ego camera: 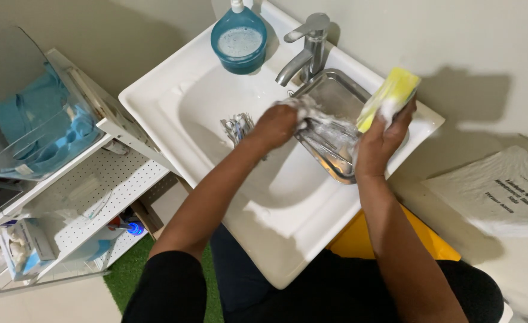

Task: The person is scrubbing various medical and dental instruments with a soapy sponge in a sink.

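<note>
A plain off-white wall [455,36] stood behind the white sink [288,215], carrying hard shadows from strong light. A white perforated shelf unit [96,191] stood to the left, with a clear plastic bin [31,119] of blue cloth on top. Beneath it lay a strip of green artificial turf [126,275] on a pale floor [49,305]. A printed plastic sheet [503,191] lay to the right.

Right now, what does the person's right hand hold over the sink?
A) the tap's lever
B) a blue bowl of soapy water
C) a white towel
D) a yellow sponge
D: the right hand grips a foamy yellow sponge beside the metal tray, which rests on the edge of the white sink, while the left hand is lathered over the tray.
</note>
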